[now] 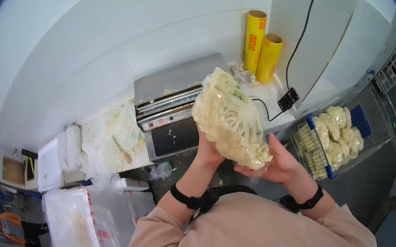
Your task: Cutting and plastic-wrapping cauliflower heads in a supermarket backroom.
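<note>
A large cauliflower piece in clear plastic film (229, 119) is held up in front of my body, its cut stem side partly showing. My left hand (209, 148) grips it from the left, with most fingers hidden behind it. My right hand (272, 162) supports its lower end, where loose film hangs near the fingers. Behind the cauliflower stands a film wrapping machine (173, 136) with a black plate, a lit red light and crumbs on it. Left of the machine, a knife with a wooden handle (126, 157) lies on white foam netting (109, 135).
Two yellow film rolls (256, 40) stand by the wall near a power strip (288, 99). A shopping cart (370, 149) with wrapped cauliflowers is at the right. At the left are a foam box (92, 227), a white sink (48, 165) and, farther away, a person (13, 228).
</note>
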The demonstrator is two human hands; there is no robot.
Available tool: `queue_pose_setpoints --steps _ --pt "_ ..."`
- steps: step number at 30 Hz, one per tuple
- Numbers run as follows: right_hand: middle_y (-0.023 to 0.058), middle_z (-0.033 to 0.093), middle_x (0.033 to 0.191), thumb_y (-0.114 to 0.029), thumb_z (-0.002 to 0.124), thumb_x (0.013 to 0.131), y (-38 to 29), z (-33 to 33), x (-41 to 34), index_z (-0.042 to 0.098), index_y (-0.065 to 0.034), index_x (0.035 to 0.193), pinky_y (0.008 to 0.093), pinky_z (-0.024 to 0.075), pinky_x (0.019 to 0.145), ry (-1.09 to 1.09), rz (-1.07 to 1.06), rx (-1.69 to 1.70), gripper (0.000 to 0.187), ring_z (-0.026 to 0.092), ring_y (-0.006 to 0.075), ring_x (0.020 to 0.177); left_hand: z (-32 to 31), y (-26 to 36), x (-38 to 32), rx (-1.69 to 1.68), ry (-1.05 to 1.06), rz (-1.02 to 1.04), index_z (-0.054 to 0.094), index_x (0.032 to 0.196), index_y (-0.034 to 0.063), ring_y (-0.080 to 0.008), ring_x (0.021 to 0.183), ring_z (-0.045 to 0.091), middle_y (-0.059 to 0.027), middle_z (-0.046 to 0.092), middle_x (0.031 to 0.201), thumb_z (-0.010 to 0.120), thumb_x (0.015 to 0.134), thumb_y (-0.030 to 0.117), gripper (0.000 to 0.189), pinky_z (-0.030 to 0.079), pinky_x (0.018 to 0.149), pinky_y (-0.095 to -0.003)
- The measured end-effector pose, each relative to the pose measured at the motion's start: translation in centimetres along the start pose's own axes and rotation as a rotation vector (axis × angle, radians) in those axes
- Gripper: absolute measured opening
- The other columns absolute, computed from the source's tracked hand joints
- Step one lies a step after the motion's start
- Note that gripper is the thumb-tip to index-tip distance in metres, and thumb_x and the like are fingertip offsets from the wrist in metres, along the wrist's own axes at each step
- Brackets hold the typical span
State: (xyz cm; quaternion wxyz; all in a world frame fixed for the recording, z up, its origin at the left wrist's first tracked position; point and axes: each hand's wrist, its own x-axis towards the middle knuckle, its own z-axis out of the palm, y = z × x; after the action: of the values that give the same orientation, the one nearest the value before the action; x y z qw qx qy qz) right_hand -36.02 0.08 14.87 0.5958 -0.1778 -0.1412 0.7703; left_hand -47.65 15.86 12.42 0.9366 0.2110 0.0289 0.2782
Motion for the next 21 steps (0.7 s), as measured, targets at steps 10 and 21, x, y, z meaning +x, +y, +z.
queue_pose_setpoints --steps 10,21 --pt "0.0124 0.051 0.133 -0.041 0.038 0.100 -2.9 -4.3 6.8 0.035 -0.0037 0.140 0.0354 0.0509 0.088 -0.017 -0.295 -0.373 0.054 0.059 0.0189 0.110 1.4 6.5 -0.2 0.258 0.008 -0.318 0.034 0.143 0.0096 -0.0243 0.121 0.052 -0.0110 0.049 0.137 0.029 0.093 0.064 0.074 0.043 0.102 -0.0422" --pt "0.0117 0.038 0.145 -0.054 0.036 0.096 4.4 -2.6 6.9 0.030 -0.0112 0.144 0.0500 0.0371 0.105 0.363 -0.212 0.181 0.065 0.042 0.0333 0.129 4.3 8.3 -7.5 1.888 0.523 0.046 0.048 0.112 0.0001 -0.0317 0.099 0.057 -0.0212 0.053 0.114 0.039 0.097 0.048 0.051 0.047 0.081 -0.0404"
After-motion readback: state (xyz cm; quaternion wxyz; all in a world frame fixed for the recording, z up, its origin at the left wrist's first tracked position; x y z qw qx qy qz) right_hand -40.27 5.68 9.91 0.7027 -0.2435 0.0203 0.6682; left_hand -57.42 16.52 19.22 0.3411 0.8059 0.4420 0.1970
